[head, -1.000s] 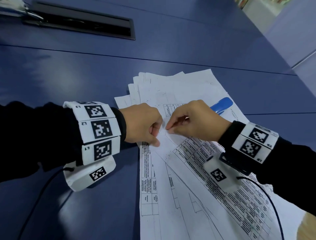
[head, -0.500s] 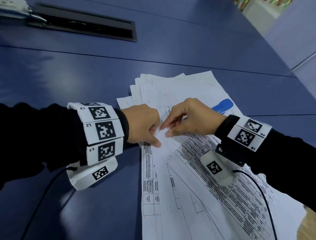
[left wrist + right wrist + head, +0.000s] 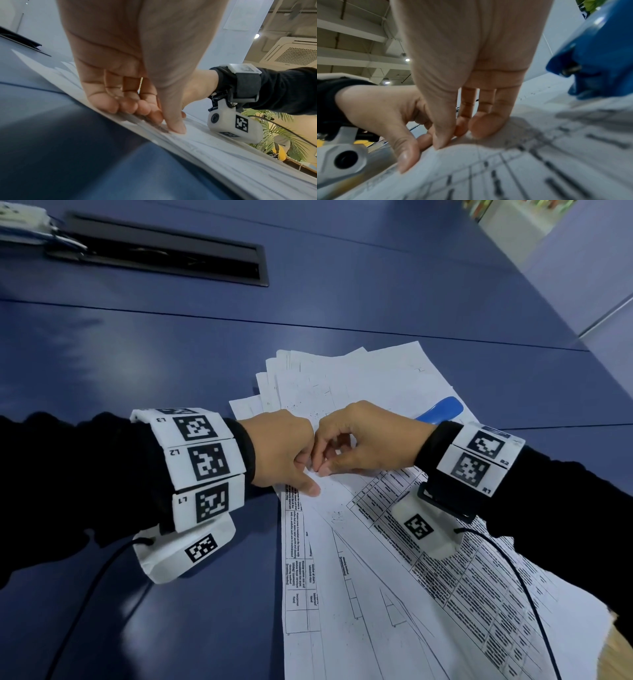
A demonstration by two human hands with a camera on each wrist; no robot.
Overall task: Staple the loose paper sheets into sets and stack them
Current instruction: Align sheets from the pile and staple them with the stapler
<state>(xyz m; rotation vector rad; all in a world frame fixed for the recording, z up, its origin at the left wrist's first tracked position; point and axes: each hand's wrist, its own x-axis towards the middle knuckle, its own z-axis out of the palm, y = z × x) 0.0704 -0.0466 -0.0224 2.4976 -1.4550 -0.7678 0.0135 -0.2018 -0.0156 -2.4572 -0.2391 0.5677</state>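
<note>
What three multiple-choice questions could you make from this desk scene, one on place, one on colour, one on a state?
1. Where does the stapler lie?
A on the papers, beyond the right hand
B in the left hand
C on the floor

2. What colour is the stapler?
A red
B blue
C black

3. What is the left hand doing?
A hanging idle
B gripping the stapler
C thumb pressing the papers

Answers: 1 A, it shows past the right hand, on the sheets. 2 B, its body is bright blue. 3 C, the thumb tip sits flat on the top sheet, fingers curled.
</note>
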